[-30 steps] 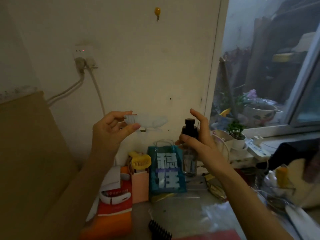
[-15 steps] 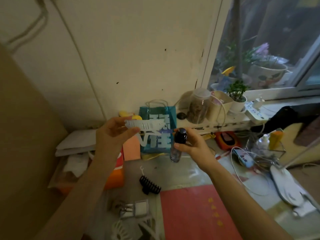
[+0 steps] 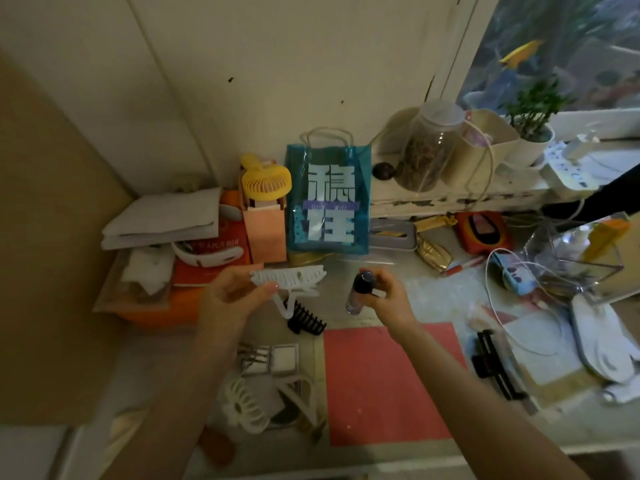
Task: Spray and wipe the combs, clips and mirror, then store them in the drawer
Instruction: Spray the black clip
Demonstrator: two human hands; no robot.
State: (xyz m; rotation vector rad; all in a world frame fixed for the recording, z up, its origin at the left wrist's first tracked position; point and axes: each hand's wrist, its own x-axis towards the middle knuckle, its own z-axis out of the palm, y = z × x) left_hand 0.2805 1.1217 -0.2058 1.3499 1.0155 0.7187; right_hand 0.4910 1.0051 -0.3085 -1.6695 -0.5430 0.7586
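My left hand (image 3: pixel 231 299) pinches a white claw clip (image 3: pixel 291 281) above the desk, its teeth pointing right. My right hand (image 3: pixel 388 296) grips a small clear spray bottle (image 3: pixel 358 292) with a black cap, a short way right of the clip. Under the white clip a black claw clip (image 3: pixel 306 320) lies on the desk. Nearer to me lie a small square mirror (image 3: pixel 270 360), a second white claw clip (image 3: pixel 246 405) and a pale folded item. A black comb (image 3: pixel 495 367) lies to the right of the red mat (image 3: pixel 388 382).
A teal bag (image 3: pixel 327 202), a yellow fan (image 3: pixel 266 181) in a pink box and an orange box with papers (image 3: pixel 162 220) stand at the back. A jar (image 3: pixel 429 147), a potted plant (image 3: pixel 530 116), a power strip and cables crowd the right side.
The view has tilted down from the wall to the desk. Both hands have come lower, still holding the white clip and the spray bottle.
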